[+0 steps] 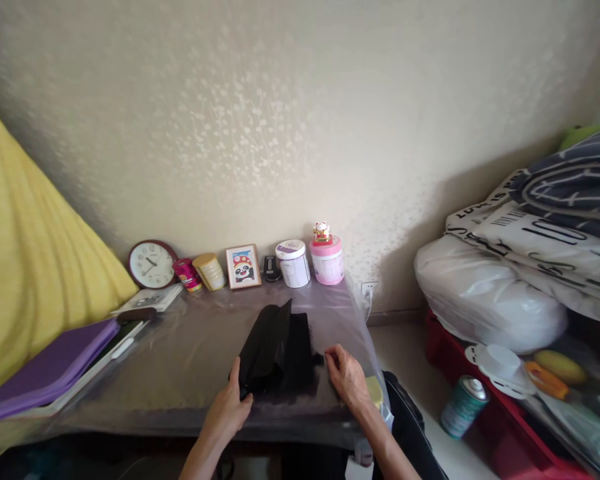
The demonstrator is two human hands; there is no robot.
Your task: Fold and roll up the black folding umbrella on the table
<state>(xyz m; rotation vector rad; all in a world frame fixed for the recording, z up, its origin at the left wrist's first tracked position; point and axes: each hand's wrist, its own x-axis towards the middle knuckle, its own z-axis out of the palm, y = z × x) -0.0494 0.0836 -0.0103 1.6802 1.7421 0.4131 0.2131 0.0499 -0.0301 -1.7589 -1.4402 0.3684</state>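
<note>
A black folding case or pouch (267, 343), its exact kind unclear, lies on the table with an upper flap lifted and tilted. My left hand (230, 403) grips its lower left corner, thumb on top and fingers curled beneath. A flat black panel (300, 347) of it spreads to the right, with a small dark tab (318, 359) sticking out from the edge. Beside that tab is my right hand (346, 375), fingers bent and drawn together over the tabletop. Whether something small is pinched in them cannot be made out.
Clear plastic covers the table (180, 367). Along the wall stand a clock (153, 265), a picture frame (243, 267), a white canister (293, 263) and a pink-lidded tub (327, 260). Purple folders (55, 367) lie left. A spray can (464, 407) and red bin (505, 420) stand right.
</note>
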